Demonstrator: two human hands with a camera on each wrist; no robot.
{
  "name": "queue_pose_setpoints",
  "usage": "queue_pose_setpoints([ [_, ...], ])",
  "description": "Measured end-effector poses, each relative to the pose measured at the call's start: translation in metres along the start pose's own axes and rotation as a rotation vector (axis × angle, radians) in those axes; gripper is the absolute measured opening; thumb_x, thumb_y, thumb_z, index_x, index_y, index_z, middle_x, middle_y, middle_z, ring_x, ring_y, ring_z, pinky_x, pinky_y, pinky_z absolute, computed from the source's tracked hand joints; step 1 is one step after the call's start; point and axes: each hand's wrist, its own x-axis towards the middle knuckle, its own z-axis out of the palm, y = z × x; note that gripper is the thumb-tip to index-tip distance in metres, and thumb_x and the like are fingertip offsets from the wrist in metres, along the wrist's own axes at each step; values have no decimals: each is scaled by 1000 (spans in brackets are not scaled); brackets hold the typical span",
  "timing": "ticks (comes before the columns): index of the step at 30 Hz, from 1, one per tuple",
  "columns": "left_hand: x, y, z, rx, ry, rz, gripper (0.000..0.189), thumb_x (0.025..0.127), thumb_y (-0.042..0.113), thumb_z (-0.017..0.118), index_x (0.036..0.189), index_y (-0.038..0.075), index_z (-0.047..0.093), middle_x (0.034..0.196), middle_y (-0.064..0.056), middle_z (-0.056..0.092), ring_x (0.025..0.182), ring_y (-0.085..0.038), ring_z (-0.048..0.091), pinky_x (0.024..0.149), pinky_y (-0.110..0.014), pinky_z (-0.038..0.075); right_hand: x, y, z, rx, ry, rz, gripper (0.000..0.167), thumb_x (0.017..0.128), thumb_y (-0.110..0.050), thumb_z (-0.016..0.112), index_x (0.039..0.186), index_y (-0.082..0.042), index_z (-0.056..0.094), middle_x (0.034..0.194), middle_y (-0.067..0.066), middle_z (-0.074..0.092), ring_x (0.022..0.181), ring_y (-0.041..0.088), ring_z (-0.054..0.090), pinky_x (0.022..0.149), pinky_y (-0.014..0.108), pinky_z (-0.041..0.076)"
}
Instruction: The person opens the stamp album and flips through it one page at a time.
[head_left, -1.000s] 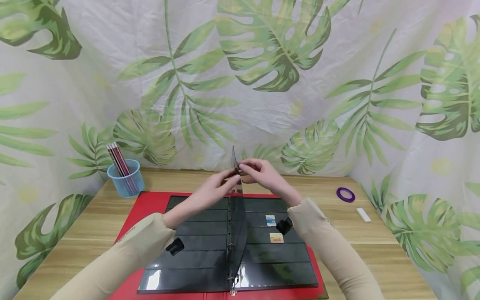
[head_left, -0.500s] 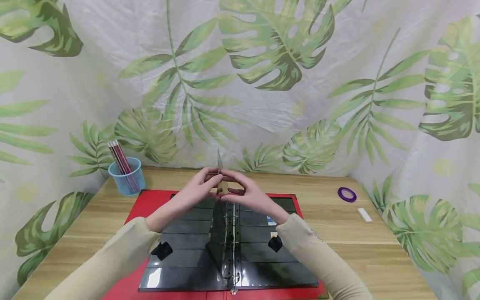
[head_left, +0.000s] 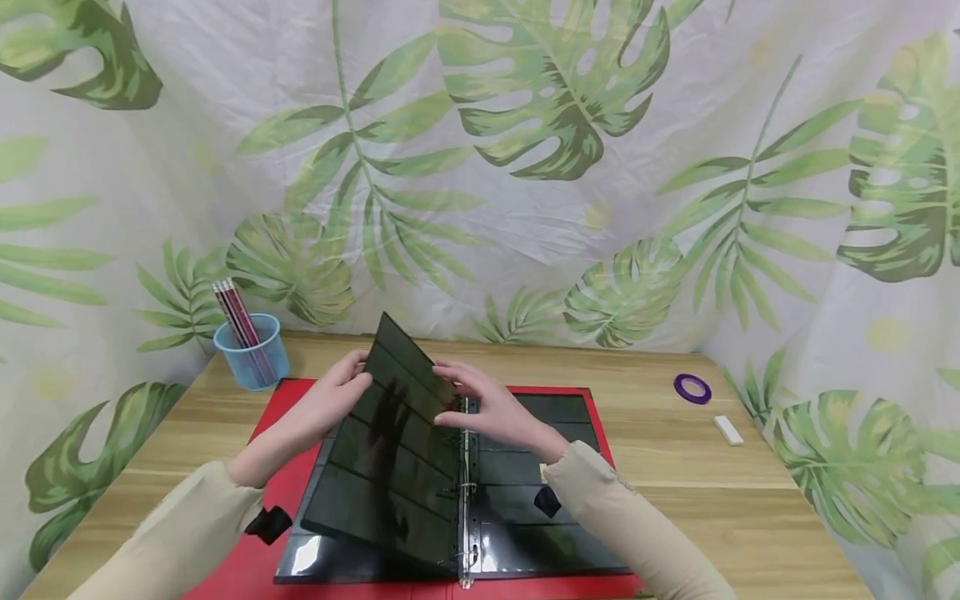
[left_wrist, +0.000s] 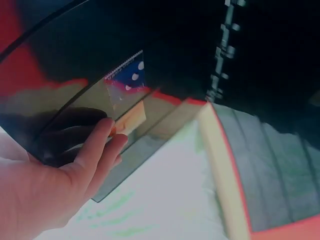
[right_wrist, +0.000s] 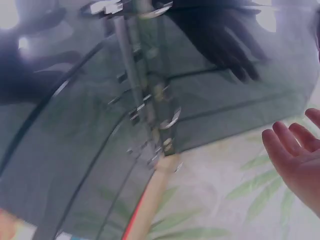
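While the left hand (head_left: 341, 392) holds a glossy black page (head_left: 420, 492) by its outer edge, thumb on the near face, the right hand (head_left: 491, 408) is spread wide beside it, fingers parted from the thumb and gripping nothing. The page stands tilted over the left side of an open red binder (head_left: 277, 404), its inner edge at the metal rings (head_left: 467, 500) along the middle. Whether the right fingertips touch the page is hard to tell from the head view; in the right wrist view that hand appears apart from it, with the patterned cloth behind.

Through the left wrist camera, a blue stamp (left_wrist: 127, 77) with white dots and an orange stamp (left_wrist: 131, 119) show at the page, the orange one just beside the left fingertips. More black pages lie flat in the binder, one (head_left: 330, 562) beneath the raised page and one (head_left: 502, 467) on the right side.

The binder rests on a wooden worktop (head_left: 675, 467). At its back left corner stands a blue cup (head_left: 255, 362) with striped pencils (head_left: 238, 317) leaning in it. To the right lie a purple ring (head_left: 681, 391) and, near it, a white block (head_left: 728, 430). A leaf-patterned cloth (head_left: 525, 250) hangs behind.
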Motion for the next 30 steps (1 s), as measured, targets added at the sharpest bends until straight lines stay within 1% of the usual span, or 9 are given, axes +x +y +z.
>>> queue_pose_setpoints([
  [2, -4, -11, -6, -20, 0, 8, 50, 104, 12, 31, 148, -11, 23, 149, -34, 37, 134, -38, 46, 107, -50, 44, -7, 7, -4, -37, 9, 25, 69, 91, -29, 73, 151, -19, 41, 161, 0, 35, 145, 18, 41, 116, 44, 39],
  [4, -7, -23, -11, -61, -2, 6, 48, 102, 8, 32, 145, -12, 26, 142, -34, 46, 119, -24, 59, 96, -36, 52, -16, 16, -8, -73, 22, 53, 69, 90, -32, 73, 151, -22, 42, 160, 0, 38, 145, 18, 41, 116, 42, 40],
  [6, -9, -34, -15, -82, 0, -5, 47, 101, 5, 34, 142, -15, 26, 135, -36, 51, 103, -13, 64, 83, -28, 56, -25, 28, -13, -99, 33, 73, 68, 89, -33, 74, 150, -19, 44, 158, 2, 41, 145, 20, 42, 115, 43, 41],
  [8, -11, -45, -16, -77, 11, -33, 47, 100, 3, 36, 141, -18, 25, 133, -39, 51, 97, -11, 66, 77, -26, 57, -35, 39, -19, -120, 37, 97, 68, 89, -34, 73, 149, -17, 45, 157, 4, 43, 144, 22, 43, 114, 45, 42],
  [12, -12, -66, -16, -4, 60, -104, 50, 98, 0, 42, 140, -21, 24, 133, -41, 49, 104, -30, 67, 77, -31, 57, -56, 61, -32, -147, 37, 164, 70, 89, -39, 73, 149, -15, 46, 154, 3, 47, 141, 25, 47, 114, 49, 42],
  [15, -10, -81, -15, 84, 104, -146, 55, 95, 1, 47, 141, -21, 25, 137, -42, 45, 118, -47, 57, 88, -41, 55, -70, 76, -44, -165, 39, 216, 70, 89, -43, 72, 148, -16, 46, 153, 3, 48, 141, 27, 47, 113, 50, 41],
  [19, -10, -99, -13, 232, 172, -153, 62, 89, 3, 58, 140, -20, 30, 137, -44, 44, 127, -54, 49, 99, -55, 49, -85, 96, -59, -184, 41, 261, 70, 89, -40, 72, 148, -12, 46, 153, 7, 47, 142, 30, 44, 113, 52, 40],
  [25, -12, -119, -3, 390, 239, -79, 74, 79, 6, 71, 137, -20, 34, 125, -40, 56, 111, -50, 60, 89, -54, 53, -101, 115, -75, -222, 25, 308, 72, 90, -33, 73, 149, -5, 43, 154, 15, 44, 142, 36, 41, 113, 58, 37],
  [30, -11, -131, 8, 484, 306, 117, 69, 67, -1, 79, 124, -21, 48, 110, -33, 63, 97, -44, 62, 83, -54, 53, -110, 124, -83, -349, -4, 317, 77, 86, -34, 77, 148, -2, 44, 152, 20, 45, 141, 40, 42, 114, 59, 35],
])
